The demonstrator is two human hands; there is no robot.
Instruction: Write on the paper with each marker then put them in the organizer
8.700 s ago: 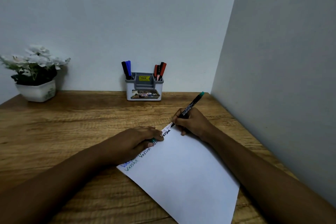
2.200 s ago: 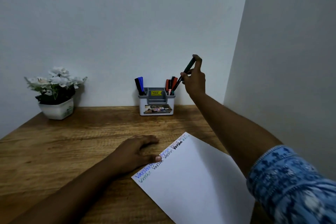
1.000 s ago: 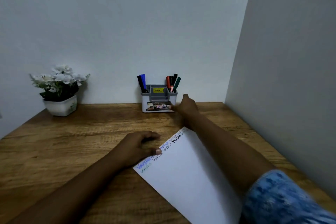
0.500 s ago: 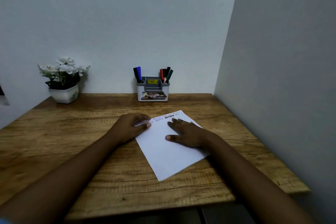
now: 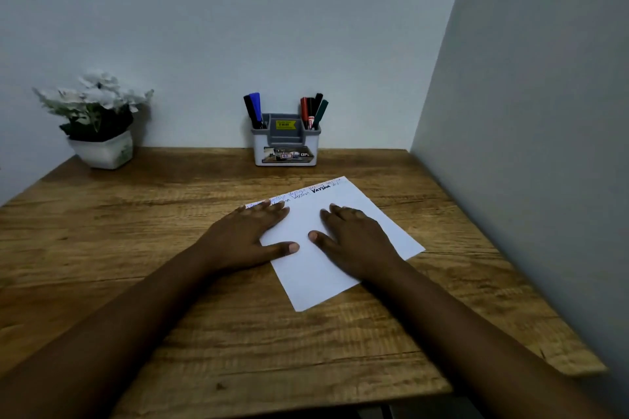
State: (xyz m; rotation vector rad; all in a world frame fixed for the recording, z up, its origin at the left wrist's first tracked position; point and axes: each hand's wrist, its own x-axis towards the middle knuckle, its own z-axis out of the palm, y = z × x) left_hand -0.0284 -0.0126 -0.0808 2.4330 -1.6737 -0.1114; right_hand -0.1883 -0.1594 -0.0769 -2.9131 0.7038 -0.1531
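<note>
On the table [image 5: 136, 248]: a white paper [image 5: 306, 214] is laid flat and skewed, with handwriting seen along its far edge.
Left hand [image 5: 243, 236]: laid flat with fingers straight, nothing gripped. Fingertips and thumb are set on the paper's left edge, palm on the wood.
Right hand [image 5: 357, 240]: laid flat with fingers spread, nothing gripped. It is set wholly on the paper's right half.
Paper vs hands: pinned under both. A bare strip is left between the thumbs, and the written edge lies just beyond the fingertips.
Organizer [image 5: 286, 153]: grey and white, stood at the back wall beyond the paper's far edge, well apart from both hands.
Left-slot markers [image 5: 253, 110]: black and blue, stood nearly upright.
Right-slot markers [image 5: 313, 110]: red, black and green-capped, leaned to the right.
Flower pot [image 5: 102, 153]: white, placed far left by the wall.
</note>
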